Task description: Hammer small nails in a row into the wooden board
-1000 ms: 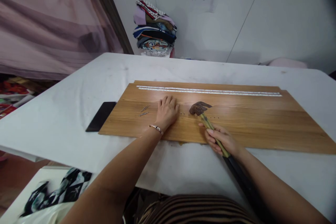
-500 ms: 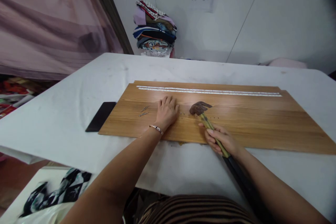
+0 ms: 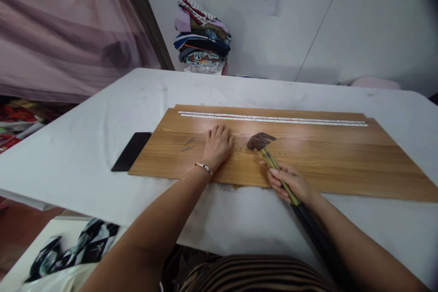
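Observation:
My left hand (image 3: 218, 146) lies flat on a brown wooden board (image 3: 328, 159), its fingers stretched out and pointing away from me. To its left are several loose nails (image 3: 188, 144). My right hand (image 3: 285, 182) is wrapped round the handle of a claw hammer (image 3: 262, 141) with a rusty head and a yellow and black handle. The hammer head rests on or just above the board, to the right of my left hand. A row of small dark dots, perhaps nail heads or holes, runs along the board on both sides of the hammer head.
Two white measuring strips (image 3: 273, 119) run along the board's far side. A black flat object (image 3: 132, 151) lies at its left edge, partly under it. All this is on a white-covered table (image 3: 85, 146). Folded clothes (image 3: 203, 39) are stacked by the wall behind.

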